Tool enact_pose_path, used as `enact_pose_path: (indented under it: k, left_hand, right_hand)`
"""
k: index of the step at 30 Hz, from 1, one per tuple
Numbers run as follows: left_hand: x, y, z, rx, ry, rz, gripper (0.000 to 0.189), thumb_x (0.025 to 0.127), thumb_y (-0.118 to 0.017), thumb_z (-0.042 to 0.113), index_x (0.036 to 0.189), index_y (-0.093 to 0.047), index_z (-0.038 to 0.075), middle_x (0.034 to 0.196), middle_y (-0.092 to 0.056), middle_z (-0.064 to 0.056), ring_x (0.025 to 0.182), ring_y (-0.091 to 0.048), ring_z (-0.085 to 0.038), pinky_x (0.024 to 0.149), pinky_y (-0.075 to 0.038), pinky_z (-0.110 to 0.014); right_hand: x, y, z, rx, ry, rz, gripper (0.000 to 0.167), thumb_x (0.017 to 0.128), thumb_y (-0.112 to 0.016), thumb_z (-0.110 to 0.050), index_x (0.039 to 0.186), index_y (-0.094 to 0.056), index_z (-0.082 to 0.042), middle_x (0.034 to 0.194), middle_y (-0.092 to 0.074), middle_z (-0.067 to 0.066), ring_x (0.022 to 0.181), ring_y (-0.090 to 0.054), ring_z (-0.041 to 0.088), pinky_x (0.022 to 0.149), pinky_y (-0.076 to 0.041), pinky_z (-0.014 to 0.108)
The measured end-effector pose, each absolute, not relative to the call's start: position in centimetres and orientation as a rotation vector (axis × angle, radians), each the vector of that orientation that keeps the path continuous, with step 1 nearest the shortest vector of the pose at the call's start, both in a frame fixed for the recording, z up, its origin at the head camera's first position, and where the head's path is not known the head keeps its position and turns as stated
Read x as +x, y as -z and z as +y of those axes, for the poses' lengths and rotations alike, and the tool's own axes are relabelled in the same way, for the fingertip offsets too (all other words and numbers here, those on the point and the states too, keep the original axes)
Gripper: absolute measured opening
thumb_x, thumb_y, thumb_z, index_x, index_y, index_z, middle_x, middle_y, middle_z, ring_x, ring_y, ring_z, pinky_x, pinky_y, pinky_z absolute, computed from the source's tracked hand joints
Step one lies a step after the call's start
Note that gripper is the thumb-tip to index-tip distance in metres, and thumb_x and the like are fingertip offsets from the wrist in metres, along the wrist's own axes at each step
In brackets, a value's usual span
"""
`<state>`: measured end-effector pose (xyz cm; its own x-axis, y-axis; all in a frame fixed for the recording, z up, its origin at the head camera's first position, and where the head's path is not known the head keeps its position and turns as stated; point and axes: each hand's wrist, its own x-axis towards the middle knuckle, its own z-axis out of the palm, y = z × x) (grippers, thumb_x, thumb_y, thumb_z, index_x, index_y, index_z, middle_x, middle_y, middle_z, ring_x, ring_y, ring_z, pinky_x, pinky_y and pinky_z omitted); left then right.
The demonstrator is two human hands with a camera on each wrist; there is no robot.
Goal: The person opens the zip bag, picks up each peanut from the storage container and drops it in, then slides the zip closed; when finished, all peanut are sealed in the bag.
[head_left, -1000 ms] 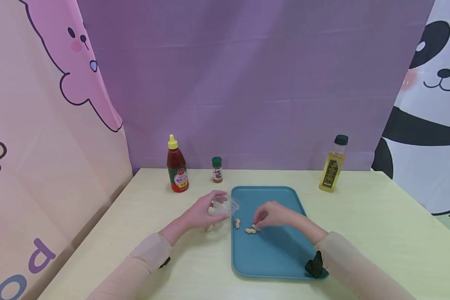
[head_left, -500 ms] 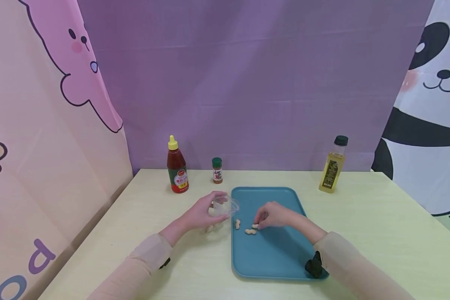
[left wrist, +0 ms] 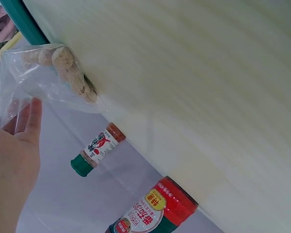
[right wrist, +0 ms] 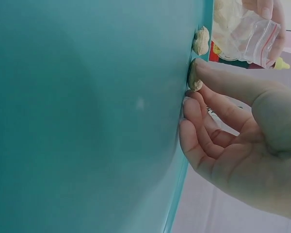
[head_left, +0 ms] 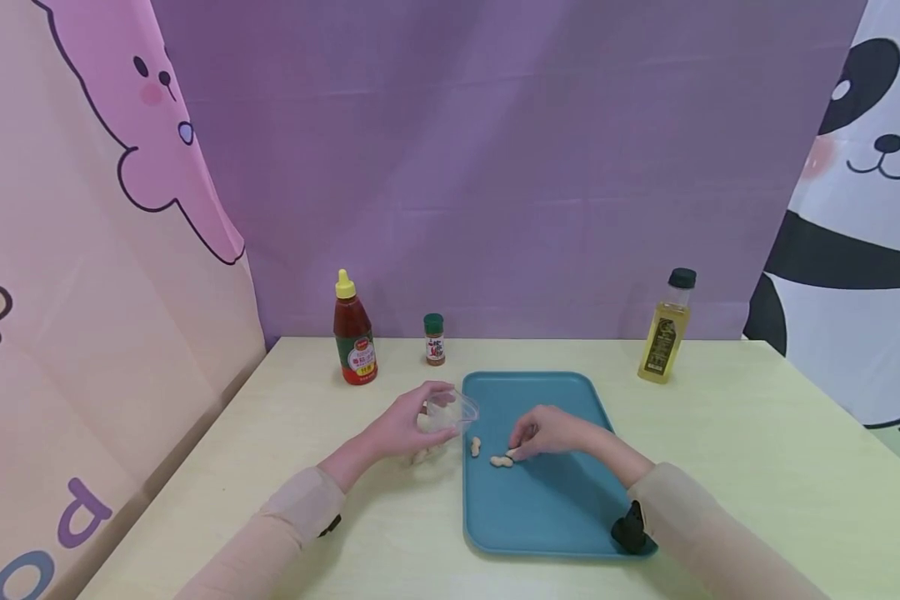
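My left hand (head_left: 411,422) grips a clear zip bag (head_left: 456,410) by its mouth, just past the tray's left edge. Several peanuts (left wrist: 63,58) lie in the bottom of the bag in the left wrist view. Over the blue tray (head_left: 547,517), my right hand (head_left: 551,429) pinches a peanut (right wrist: 195,80) between thumb and index finger, low at the tray's surface. The other fingers are bent close to the tray. Another peanut (head_left: 501,462) lies beside those fingertips, and one more peanut (head_left: 476,447) lies near the tray's left rim.
A ketchup bottle (head_left: 356,337) with a yellow cap stands at the back left of the table. Right of it is a small green-capped spice jar (head_left: 434,340). A bottle of yellow oil (head_left: 664,333) stands at the back right. A purple cloth (head_left: 495,167) hangs behind the table.
Very little differs. My right fingertips have shifted slightly to the right with the pinched peanut. The left hand and the bag keep their place.
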<state>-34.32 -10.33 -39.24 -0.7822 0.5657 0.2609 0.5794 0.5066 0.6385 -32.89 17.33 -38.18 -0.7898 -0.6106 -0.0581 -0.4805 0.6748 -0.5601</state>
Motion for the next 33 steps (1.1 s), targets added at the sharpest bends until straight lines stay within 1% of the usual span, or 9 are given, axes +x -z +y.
enact_pose_path:
  k: [7,13,18,22,26,28,33]
  left_hand:
    - [-34.3,39.2,-10.3,-1.021,1.154,-2.723,0.067,0.083,-0.070,0.035,0.139,-0.037,0.018,0.129,-0.057,0.001,0.118,-0.052,-0.012,0.097,-0.046,-0.032]
    - [-34.3,39.1,-10.3,-1.035,1.159,-2.717,0.069,0.083,-0.070,0.036,0.140,-0.037,0.014,0.131,-0.056,-0.003,0.119,-0.052,-0.015,0.098,-0.046,-0.035]
    - [-34.3,39.1,-10.3,-1.042,1.169,-2.711,0.068,0.084,-0.070,0.036,0.139,-0.037,0.014,0.131,-0.056,-0.005,0.119,-0.052,-0.016,0.098,-0.046,-0.036]
    - [-34.3,39.2,-10.3,-1.047,1.165,-2.712,0.068,0.084,-0.069,0.035,0.140,-0.037,0.013,0.131,-0.056,-0.004,0.119,-0.052,-0.015,0.098,-0.045,-0.036]
    - [-34.4,39.3,-10.3,-1.050,1.165,-2.711,0.069,0.084,-0.070,0.034,0.140,-0.036,0.010,0.131,-0.056,-0.004,0.119,-0.052,-0.015,0.098,-0.045,-0.036]
    - [-34.4,39.3,-10.3,-1.049,1.164,-2.712,0.069,0.084,-0.070,0.034,0.140,-0.036,0.010,0.130,-0.056,-0.004,0.119,-0.052,-0.015,0.098,-0.045,-0.036]
    - [-34.4,39.3,-10.3,-1.037,1.169,-2.719,0.069,0.084,-0.070,0.036,0.140,-0.037,0.014,0.130,-0.056,-0.004,0.118,-0.052,-0.015,0.097,-0.046,-0.035]
  right_hand:
    - [-32.9,38.2,17.5,-0.872,0.776,2.665,0.010,0.083,-0.070,-0.018,0.087,-0.071,-0.009,0.080,-0.067,-0.003,0.071,-0.056,0.006,0.064,-0.047,0.024]
    - [-33.1,38.5,17.7,-0.835,0.776,2.681,0.010,0.082,-0.072,-0.019,0.085,-0.071,-0.011,0.080,-0.067,-0.004,0.072,-0.056,0.008,0.066,-0.048,0.026]
    - [-33.1,38.4,17.9,-0.843,0.779,2.667,0.011,0.081,-0.073,-0.018,0.087,-0.071,-0.010,0.081,-0.067,-0.004,0.073,-0.057,0.008,0.066,-0.049,0.026]
    - [-33.0,38.2,17.9,-0.841,0.789,2.673,0.010,0.083,-0.070,-0.017,0.089,-0.070,-0.009,0.081,-0.068,-0.003,0.073,-0.058,0.008,0.066,-0.049,0.026]
    - [-33.0,37.6,18.0,-0.849,0.844,2.677,0.013,0.086,-0.067,-0.018,0.092,-0.069,-0.007,0.082,-0.068,0.001,0.073,-0.061,0.013,0.065,-0.050,0.027]
    - [-33.1,37.2,18.0,-0.877,0.884,2.679,0.014,0.087,-0.066,-0.019,0.094,-0.068,-0.007,0.084,-0.068,0.002,0.074,-0.061,0.014,0.066,-0.051,0.027]
    - [-33.4,36.7,17.8,-0.921,0.946,2.717,0.017,0.088,-0.066,-0.024,0.098,-0.068,-0.011,0.092,-0.068,0.001,0.081,-0.062,0.012,0.072,-0.052,0.029]
